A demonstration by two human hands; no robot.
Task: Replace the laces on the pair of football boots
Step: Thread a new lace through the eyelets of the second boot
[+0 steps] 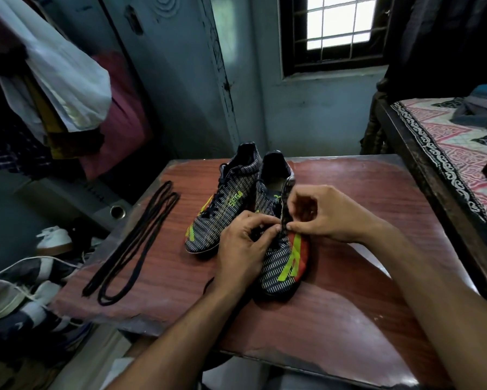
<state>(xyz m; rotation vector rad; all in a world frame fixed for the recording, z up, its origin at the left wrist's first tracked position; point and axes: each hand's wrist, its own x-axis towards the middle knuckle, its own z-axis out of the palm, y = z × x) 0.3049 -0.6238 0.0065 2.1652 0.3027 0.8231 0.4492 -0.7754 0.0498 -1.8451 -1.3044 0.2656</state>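
Right boot (281,257): set on the table (349,291), near edge.
Left hand (242,249): its lace seems pinched.
Right hand (321,212): lace edge pinched.
Left boot (222,209): beside it.
Spare laces (135,240): laid left.

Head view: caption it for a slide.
Both hands work the lacing of the nearer boot; spare laces lie alongside.

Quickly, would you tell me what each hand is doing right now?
Left hand: pinching the lace area of the nearer football boot.
Right hand: pinching the same boot's eyelet edge.

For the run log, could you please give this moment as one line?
both hands: left hand, right hand pinch lacing of near boot | spare laces lie left
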